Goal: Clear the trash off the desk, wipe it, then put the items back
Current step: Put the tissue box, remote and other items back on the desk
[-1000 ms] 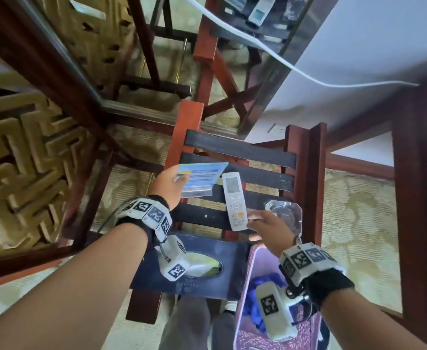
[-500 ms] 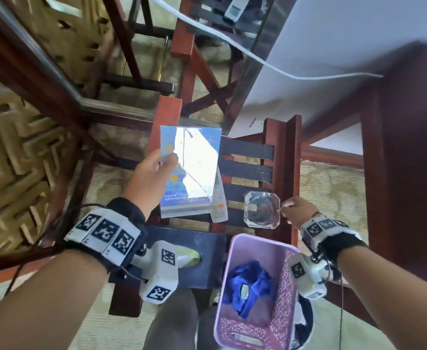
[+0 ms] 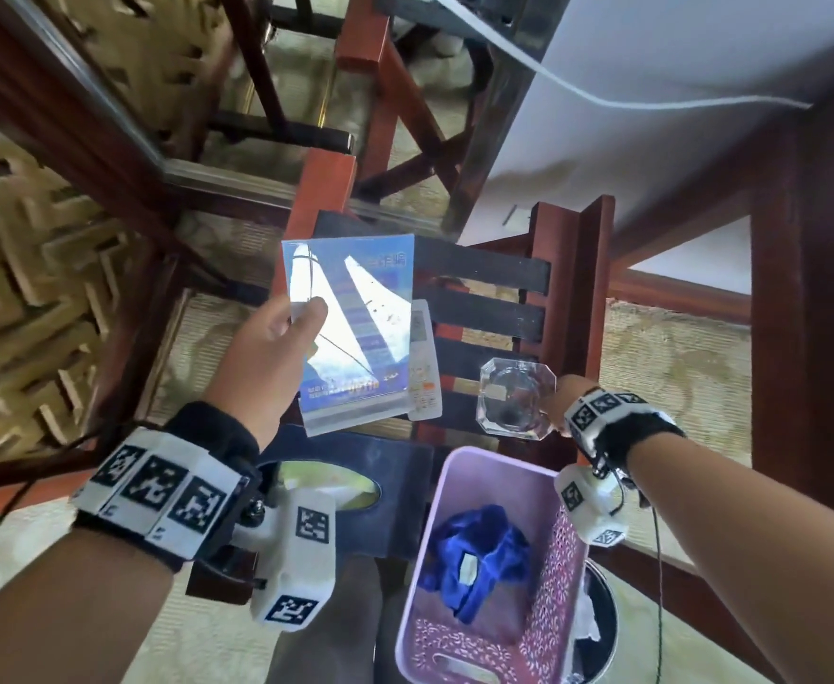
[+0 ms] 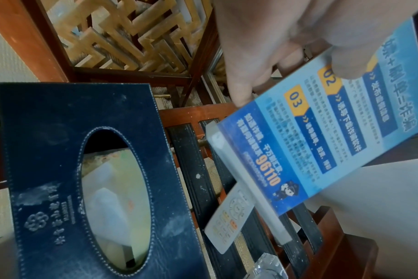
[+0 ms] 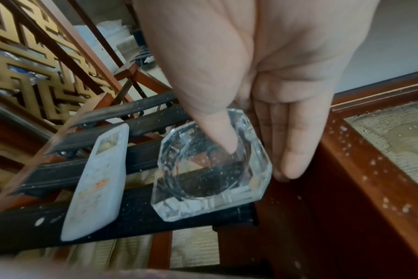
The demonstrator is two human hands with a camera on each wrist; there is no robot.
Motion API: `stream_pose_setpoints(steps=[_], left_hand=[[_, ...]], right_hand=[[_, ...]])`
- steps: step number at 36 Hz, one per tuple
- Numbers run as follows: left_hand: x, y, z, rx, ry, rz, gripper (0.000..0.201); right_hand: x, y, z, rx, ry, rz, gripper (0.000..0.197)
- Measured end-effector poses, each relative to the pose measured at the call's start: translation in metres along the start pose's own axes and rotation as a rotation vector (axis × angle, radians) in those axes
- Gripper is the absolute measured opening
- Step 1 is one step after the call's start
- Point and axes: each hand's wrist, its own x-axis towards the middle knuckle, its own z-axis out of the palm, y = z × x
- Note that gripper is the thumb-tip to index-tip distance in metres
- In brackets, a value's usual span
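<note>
Nearest the person, a pink perforated plastic basket (image 3: 548,575) holds a crumpled blue cloth (image 3: 476,550); beside it a dark blue stitched leather tissue box (image 4: 60,169) lies on the near end of a red wooden rack with black slats (image 3: 484,313). The rack seems to serve as a parking place for the desk's items.

Just beyond, the left hand (image 3: 269,357) pinches a blue printed notice in a clear acrylic stand (image 3: 351,333), thumb on its face and fingers behind. It is raised off the slats, tilted, likely for carrying back to the desk. Under its far edge a white remote control (image 5: 95,181) lies along the slats, untouched.

To the right, the right hand (image 5: 248,90) pinches a clear octagonal glass ashtray (image 5: 212,169), thumb inside the bowl and straight fingers against the outer wall. Whether the ashtray rests on the slats or is just lifted, I cannot tell.

Farther off, a white cable (image 3: 602,98) crosses a pale surface.
</note>
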Motion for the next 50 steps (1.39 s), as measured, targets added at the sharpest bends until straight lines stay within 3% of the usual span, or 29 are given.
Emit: stream_pose_setpoints(steps=[6,10,12,17,21,24,28,35,41,45,50], left_hand=[[-0.005,-0.006,-0.006,-0.013,0.058,-0.003,0.045],[-0.010,-0.006,-0.011,-0.008,0.076,-0.005,0.046],[-0.013,-0.005,-0.012,-0.004,0.087,0.006,0.046],[-0.026,-0.001,-0.011,-0.019,0.125,0.015,0.029],[-0.045,0.005,-0.014,0.004,0.113,0.068,0.033],[-0.064,0.013,-0.015,-0.020,0.130,0.114,0.015],[-0.093,0.031,-0.013,-0.088,0.170,0.157,0.017],[-0.171,0.060,0.010,-0.156,0.200,0.204,0.015],[-0.233,0.085,0.032,-0.168,0.027,0.225,0.017],[-0.273,0.102,0.030,-0.140,-0.058,0.307,0.021],[-0.320,0.113,0.012,-0.175,-0.074,0.373,0.019]], right_hand=[[0.009,-0.004,0.008,-0.007,0.012,0.000,0.037],[0.012,-0.004,0.012,0.017,-0.010,-0.047,0.020],[0.015,-0.003,0.013,0.040,-0.069,-0.081,0.038],[0.005,0.000,0.003,0.256,-0.114,-0.069,0.008],[-0.011,0.001,-0.011,0.292,-0.072,-0.110,0.037],[-0.023,0.005,-0.021,0.272,-0.049,-0.137,0.040],[-0.043,0.015,-0.034,0.329,-0.019,-0.135,0.041],[-0.134,0.048,-0.036,0.514,0.209,-0.161,0.041],[-0.234,0.074,-0.030,0.800,0.196,-0.203,0.016],[-0.281,0.094,-0.020,0.982,0.208,-0.270,0.042],[-0.345,0.119,-0.001,1.056,0.316,-0.330,0.024]])
